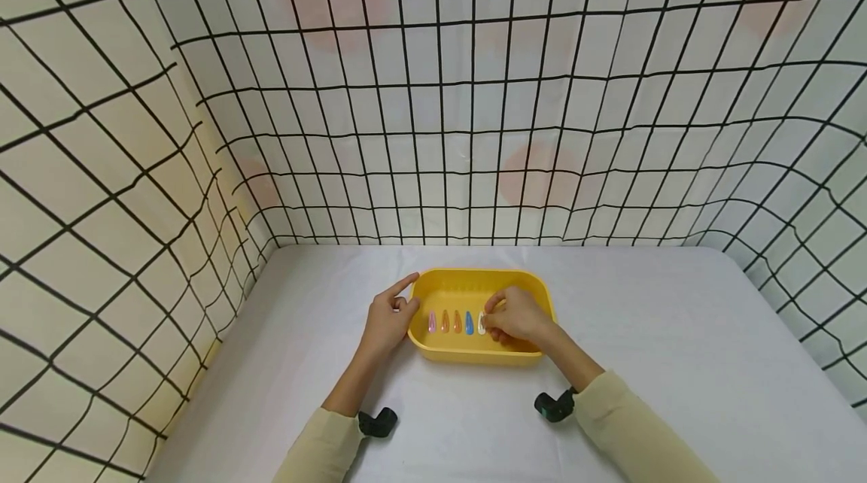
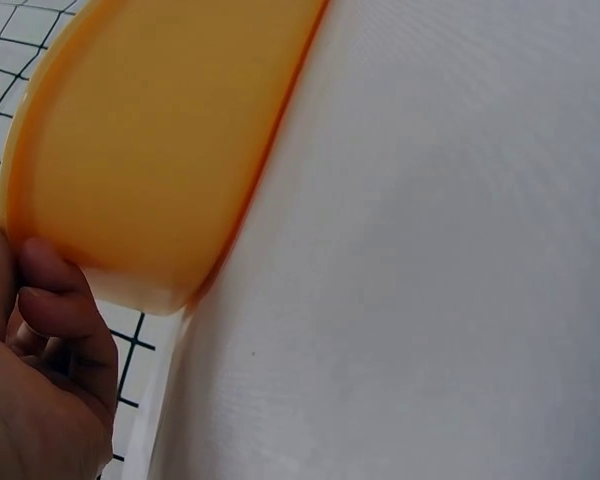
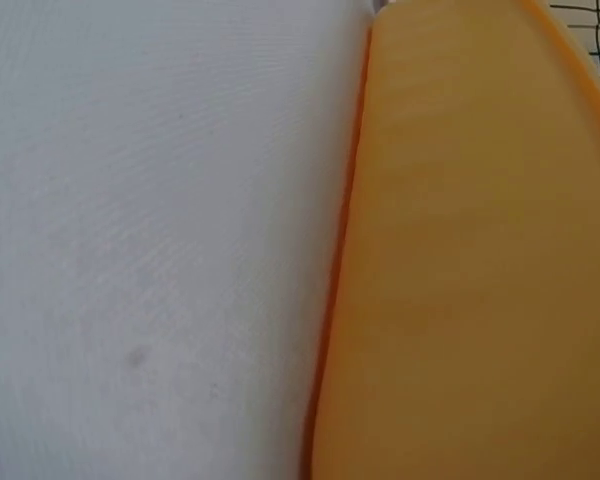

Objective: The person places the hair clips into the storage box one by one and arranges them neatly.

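A yellow plastic tray point(image 1: 467, 356) holds several snap hair clips in a row. From left to right lie a pink clip point(image 1: 432, 322), two orange clips point(image 1: 445, 321), a blue clip point(image 1: 470, 323) and a white clip point(image 1: 482, 323). My right hand point(image 1: 518, 315) reaches over the tray's right side and pinches the white clip, which its fingertips partly cover. At the left end, my left hand point(image 1: 387, 323) holds the tray's rim, its index finger stretched along the edge. Curled fingers point(image 2: 60, 310) press the tray's outer wall point(image 2: 170, 150) in the left wrist view. The right wrist view shows only tray wall and cloth.
A white cloth point(image 1: 650, 363) covers the table around the tray. Behind and at both sides rise white walls with a black grid point(image 1: 440, 129). Each wrist carries a small black camera point(image 1: 555, 406).
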`<act>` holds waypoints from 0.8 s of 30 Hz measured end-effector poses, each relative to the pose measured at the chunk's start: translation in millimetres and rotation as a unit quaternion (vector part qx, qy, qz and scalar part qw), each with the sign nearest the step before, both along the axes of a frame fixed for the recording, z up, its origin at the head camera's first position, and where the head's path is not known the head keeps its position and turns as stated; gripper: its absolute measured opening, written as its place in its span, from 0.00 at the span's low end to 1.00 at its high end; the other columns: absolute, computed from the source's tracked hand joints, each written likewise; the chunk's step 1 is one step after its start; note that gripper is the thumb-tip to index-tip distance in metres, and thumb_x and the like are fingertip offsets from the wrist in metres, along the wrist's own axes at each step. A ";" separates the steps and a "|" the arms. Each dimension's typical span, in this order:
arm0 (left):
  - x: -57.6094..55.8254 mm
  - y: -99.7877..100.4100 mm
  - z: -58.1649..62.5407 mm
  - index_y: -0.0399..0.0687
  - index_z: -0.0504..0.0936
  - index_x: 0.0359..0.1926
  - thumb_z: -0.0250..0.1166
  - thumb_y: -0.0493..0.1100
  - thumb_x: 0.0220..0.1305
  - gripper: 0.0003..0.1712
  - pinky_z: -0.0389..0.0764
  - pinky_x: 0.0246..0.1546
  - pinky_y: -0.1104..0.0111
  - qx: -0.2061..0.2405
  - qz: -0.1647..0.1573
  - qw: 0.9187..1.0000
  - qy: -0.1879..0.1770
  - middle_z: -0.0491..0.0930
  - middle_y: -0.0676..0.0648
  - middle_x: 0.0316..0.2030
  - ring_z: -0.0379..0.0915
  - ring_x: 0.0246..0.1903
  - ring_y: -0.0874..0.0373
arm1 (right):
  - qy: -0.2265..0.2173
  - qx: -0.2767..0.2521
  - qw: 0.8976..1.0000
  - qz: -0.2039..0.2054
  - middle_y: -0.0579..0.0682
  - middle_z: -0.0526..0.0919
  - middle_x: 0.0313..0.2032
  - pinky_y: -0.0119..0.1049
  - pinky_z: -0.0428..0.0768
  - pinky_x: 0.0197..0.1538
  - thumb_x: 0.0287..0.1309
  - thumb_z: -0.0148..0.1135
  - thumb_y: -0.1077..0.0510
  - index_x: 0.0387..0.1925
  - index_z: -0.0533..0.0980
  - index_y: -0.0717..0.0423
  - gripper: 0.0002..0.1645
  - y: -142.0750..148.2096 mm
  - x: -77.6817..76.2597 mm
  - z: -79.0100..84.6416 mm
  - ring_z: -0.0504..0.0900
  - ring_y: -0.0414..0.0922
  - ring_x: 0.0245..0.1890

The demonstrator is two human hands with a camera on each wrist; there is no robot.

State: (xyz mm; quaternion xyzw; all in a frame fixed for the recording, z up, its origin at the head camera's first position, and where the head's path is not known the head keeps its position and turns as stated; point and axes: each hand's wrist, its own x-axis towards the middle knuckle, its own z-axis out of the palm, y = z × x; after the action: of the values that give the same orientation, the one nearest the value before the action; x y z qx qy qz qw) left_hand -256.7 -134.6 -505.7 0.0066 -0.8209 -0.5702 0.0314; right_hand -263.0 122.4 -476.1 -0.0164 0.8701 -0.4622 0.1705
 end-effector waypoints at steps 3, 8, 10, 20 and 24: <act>0.8 -0.3 0.1 0.64 0.80 0.66 0.64 0.43 0.68 0.26 0.63 0.13 0.74 0.001 0.006 1.000 0.008 0.65 0.53 0.15 0.58 0.11 0.60 | 0.012 -0.011 1.000 0.013 0.55 0.85 0.25 0.35 0.83 0.27 0.62 0.70 0.59 0.48 0.79 0.61 0.15 4.2 0.8 4.4 0.82 0.47 0.20; 0.6 -0.7 -0.3 0.66 0.81 0.65 0.65 0.43 0.67 0.26 0.63 0.13 0.75 -0.001 0.016 1.000 0.005 0.66 0.53 0.15 0.58 0.12 0.60 | 0.064 -0.023 0.997 0.037 0.55 0.88 0.31 0.40 0.86 0.35 0.64 0.69 0.56 0.52 0.79 0.61 0.19 19.7 0.4 11.7 0.84 0.48 0.26; 0.1 -1.1 -0.2 0.66 0.81 0.65 0.65 0.44 0.67 0.26 0.62 0.14 0.75 -0.003 0.018 1.000 0.003 0.66 0.52 0.15 0.57 0.12 0.60 | 0.090 -0.031 0.995 0.040 0.57 0.89 0.34 0.43 0.88 0.36 0.65 0.69 0.56 0.53 0.79 0.62 0.19 27.9 0.9 13.8 0.86 0.48 0.27; -2.3 -3.4 0.8 0.67 0.81 0.65 0.65 0.44 0.68 0.25 0.62 0.13 0.75 0.001 0.018 1.000 -0.001 0.65 0.53 0.15 0.57 0.12 0.61 | 0.166 -0.095 0.981 0.003 0.67 0.85 0.43 0.36 0.88 0.38 0.68 0.66 0.55 0.54 0.77 0.65 0.20 81.2 7.5 19.5 0.87 0.46 0.32; -1.1 -6.6 1.0 0.64 0.78 0.68 0.66 0.49 0.70 0.27 0.62 0.12 0.74 -0.027 0.003 1.000 0.010 0.66 0.53 0.15 0.58 0.11 0.62 | 0.194 -0.090 0.977 0.005 0.66 0.84 0.45 0.39 0.88 0.42 0.70 0.64 0.53 0.55 0.77 0.65 0.21 105.4 11.6 18.9 0.88 0.48 0.37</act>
State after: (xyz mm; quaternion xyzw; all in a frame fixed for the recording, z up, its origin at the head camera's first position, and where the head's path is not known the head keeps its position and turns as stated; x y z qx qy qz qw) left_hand -257.8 -141.3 -504.8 0.0026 -0.8359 -0.5473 0.0413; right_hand -251.4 227.9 -457.3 -0.1255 0.8413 -0.5257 -0.0009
